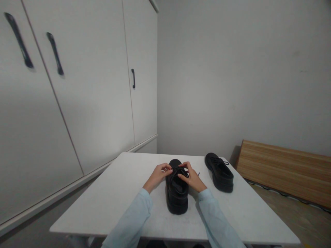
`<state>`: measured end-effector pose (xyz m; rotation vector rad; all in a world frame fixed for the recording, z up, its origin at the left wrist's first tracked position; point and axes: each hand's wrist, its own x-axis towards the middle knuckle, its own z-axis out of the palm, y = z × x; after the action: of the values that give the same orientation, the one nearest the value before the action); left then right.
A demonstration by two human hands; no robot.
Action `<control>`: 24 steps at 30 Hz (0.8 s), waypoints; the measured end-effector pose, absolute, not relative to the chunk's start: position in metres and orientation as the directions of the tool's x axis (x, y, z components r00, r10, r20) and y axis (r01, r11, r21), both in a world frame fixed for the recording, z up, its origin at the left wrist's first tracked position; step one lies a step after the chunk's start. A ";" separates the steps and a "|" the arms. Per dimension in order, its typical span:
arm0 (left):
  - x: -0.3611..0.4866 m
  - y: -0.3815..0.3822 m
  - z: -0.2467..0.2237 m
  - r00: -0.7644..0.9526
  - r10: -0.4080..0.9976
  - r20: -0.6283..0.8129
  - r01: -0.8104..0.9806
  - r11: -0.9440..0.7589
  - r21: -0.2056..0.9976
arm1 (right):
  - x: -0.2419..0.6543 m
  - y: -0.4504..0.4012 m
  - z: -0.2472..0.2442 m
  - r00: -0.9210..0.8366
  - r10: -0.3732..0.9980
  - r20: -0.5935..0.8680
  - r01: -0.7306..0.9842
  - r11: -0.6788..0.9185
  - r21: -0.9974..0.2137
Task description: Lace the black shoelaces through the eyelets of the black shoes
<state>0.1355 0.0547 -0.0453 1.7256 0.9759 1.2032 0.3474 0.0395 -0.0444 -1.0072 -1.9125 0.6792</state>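
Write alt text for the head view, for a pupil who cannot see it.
A person's left hand and right hand are at the laces of a black shoe on a white table. A second black shoe stands near the table's right edge; white cupboards with black handles line the left.

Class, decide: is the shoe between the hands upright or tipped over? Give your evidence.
Upright: the shoe stands sole-down on the table, its opening facing up.

Faintly glossy shoes, perhaps leather, matt cloth sleeves, smooth tabletop, wood-grained board
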 end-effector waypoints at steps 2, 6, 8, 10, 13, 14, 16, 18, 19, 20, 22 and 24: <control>0.136 0.054 -0.044 0.233 0.911 0.341 0.141 -0.379 0.915 | 0.347 0.040 -0.044 -0.316 0.845 0.431 0.380 0.529 -0.759; 0.139 0.051 -0.037 0.185 0.924 0.334 0.103 -0.357 0.929 | 0.348 0.040 -0.044 -0.323 0.840 0.436 0.363 0.535 -0.763; 0.140 0.050 -0.036 0.192 0.924 0.330 0.064 -0.348 0.935 | 0.348 0.039 -0.044 -0.324 0.837 0.441 0.359 0.540 -0.761; 0.141 0.049 -0.036 0.204 0.923 0.328 0.035 -0.342 0.939 | 0.348 0.039 -0.044 -0.325 0.836 0.442 0.357 0.541 -0.761; 0.141 0.050 -0.039 0.195 0.919 0.342 0.048 -0.357 0.933 | 0.348 0.040 -0.044 -0.326 0.840 0.434 0.353 0.534 -0.768; 0.141 0.051 -0.040 0.188 0.918 0.350 0.057 -0.366 0.929 | 0.348 0.040 -0.044 -0.325 0.842 0.430 0.352 0.530 -0.772; 0.141 0.052 -0.042 0.179 0.914 0.364 0.066 -0.380 0.923 | 0.348 0.040 -0.044 -0.318 0.850 0.420 0.356 0.517 -0.778; 0.141 0.053 -0.044 0.171 0.913 0.371 0.051 -0.384 0.922 | 0.348 0.040 -0.044 -0.312 0.857 0.410 0.366 0.507 -0.780; 0.142 0.054 -0.044 0.168 0.914 0.370 0.032 -0.381 0.924 | 0.348 0.040 -0.044 -0.311 0.859 0.407 0.370 0.504 -0.780; 0.142 0.054 -0.045 0.168 0.915 0.367 0.012 -0.374 0.927 | 0.348 0.040 -0.044 -0.311 0.859 0.406 0.372 0.504 -0.780; 0.143 0.052 -0.045 0.173 0.918 0.358 -0.025 -0.359 0.933 | 0.348 0.040 -0.043 -0.315 0.856 0.410 0.368 0.509 -0.778; 0.144 0.050 -0.044 0.184 0.918 0.351 -0.044 -0.349 0.936 | 0.348 0.039 -0.043 -0.319 0.851 0.418 0.360 0.517 -0.777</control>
<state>0.1438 0.0503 -0.0442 1.5423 0.8658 1.3206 0.3483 0.0389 -0.0425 -0.9964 -1.8985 0.7195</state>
